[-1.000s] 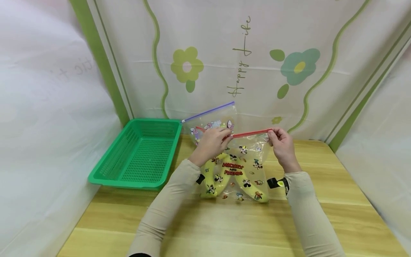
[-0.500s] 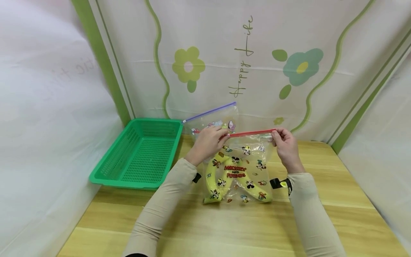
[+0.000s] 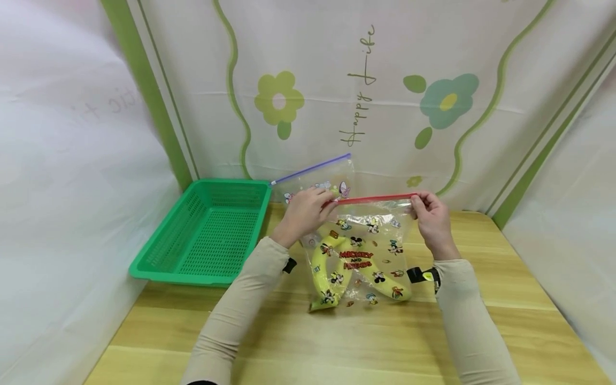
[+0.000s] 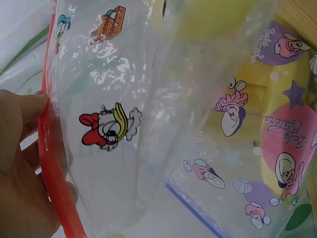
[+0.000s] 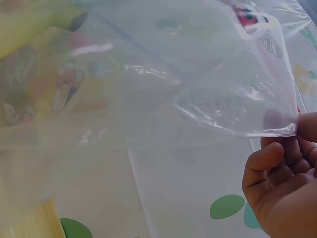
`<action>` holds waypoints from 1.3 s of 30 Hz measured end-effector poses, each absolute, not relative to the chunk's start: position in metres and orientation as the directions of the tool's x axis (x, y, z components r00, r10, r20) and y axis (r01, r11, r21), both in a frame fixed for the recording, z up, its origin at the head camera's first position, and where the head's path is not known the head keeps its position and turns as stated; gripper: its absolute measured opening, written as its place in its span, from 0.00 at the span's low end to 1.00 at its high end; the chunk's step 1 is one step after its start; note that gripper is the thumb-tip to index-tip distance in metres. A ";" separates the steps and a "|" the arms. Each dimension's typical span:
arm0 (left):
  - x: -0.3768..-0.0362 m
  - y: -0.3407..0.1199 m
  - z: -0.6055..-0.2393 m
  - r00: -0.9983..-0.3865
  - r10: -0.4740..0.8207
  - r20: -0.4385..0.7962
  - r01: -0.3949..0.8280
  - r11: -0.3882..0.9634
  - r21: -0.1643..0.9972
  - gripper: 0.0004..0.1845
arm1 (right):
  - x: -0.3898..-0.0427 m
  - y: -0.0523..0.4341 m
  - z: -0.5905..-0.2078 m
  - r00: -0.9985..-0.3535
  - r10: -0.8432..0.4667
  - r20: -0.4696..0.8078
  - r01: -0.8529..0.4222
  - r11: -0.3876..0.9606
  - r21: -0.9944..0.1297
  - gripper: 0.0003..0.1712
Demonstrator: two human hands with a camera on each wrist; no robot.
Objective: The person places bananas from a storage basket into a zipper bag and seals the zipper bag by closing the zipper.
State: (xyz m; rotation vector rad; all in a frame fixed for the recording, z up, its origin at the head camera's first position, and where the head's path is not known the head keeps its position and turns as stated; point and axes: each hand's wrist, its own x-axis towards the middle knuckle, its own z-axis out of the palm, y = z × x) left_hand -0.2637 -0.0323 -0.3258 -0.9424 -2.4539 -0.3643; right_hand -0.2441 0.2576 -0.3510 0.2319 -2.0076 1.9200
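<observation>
A clear zip bag [image 3: 382, 216] printed "Mickey and Friends" hangs upright over the table, with yellow bananas [image 3: 320, 267] inside. Its red zip strip [image 3: 377, 198] runs across the top between both hands. My left hand [image 3: 304, 214] pinches the strip toward its left end, thumb against the red edge in the left wrist view. At the right top corner, my right hand [image 3: 431, 222] pinches the bag between thumb and fingers. Close behind stands a second clear bag [image 3: 344, 170] with a purple zip [image 3: 313, 169]; something yellow shows through it in the left wrist view.
A green plastic basket [image 3: 192, 278] stands on the left of the wooden table [image 3: 308, 347]. White printed cloth [image 3: 308, 48] hangs behind the table and at both sides.
My left hand has slid left along the red strip, so more of it shows between the hands. The right hand has shifted slightly right, carrying the bag and bananas with it.
</observation>
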 end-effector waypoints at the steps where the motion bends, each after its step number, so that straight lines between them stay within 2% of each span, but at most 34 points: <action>1: -0.264 -0.033 -0.326 -0.654 0.550 0.520 0.678 0.731 0.080 0.08 | -0.244 0.258 -0.351 -0.925 0.123 0.359 -0.355 0.059 -0.933 0.12; 5: -0.263 -0.037 -0.324 -0.683 0.532 0.501 0.656 0.749 0.099 0.08 | -0.244 0.261 -0.351 -0.918 0.126 0.375 -0.371 0.055 -0.927 0.09; 11: -0.262 -0.041 -0.322 -0.697 0.521 0.493 0.646 0.754 0.117 0.09 | -0.246 0.264 -0.352 -0.906 0.136 0.400 -0.391 0.088 -0.916 0.11; 17: -0.260 -0.046 -0.320 -0.712 0.506 0.486 0.627 0.770 0.117 0.10 | -0.246 0.266 -0.354 -0.905 0.133 0.404 -0.402 0.043 -0.915 0.08; 27: -0.258 -0.056 -0.322 -0.737 0.470 0.486 0.608 0.775 0.173 0.10 | -0.244 0.269 -0.354 -0.904 0.134 0.406 -0.410 -0.003 -0.912 0.15; 39: -0.258 -0.070 -0.327 -0.780 0.429 0.455 0.561 0.801 0.207 0.11 | -0.241 0.276 -0.354 -0.912 0.152 0.381 -0.392 -0.050 -0.919 0.08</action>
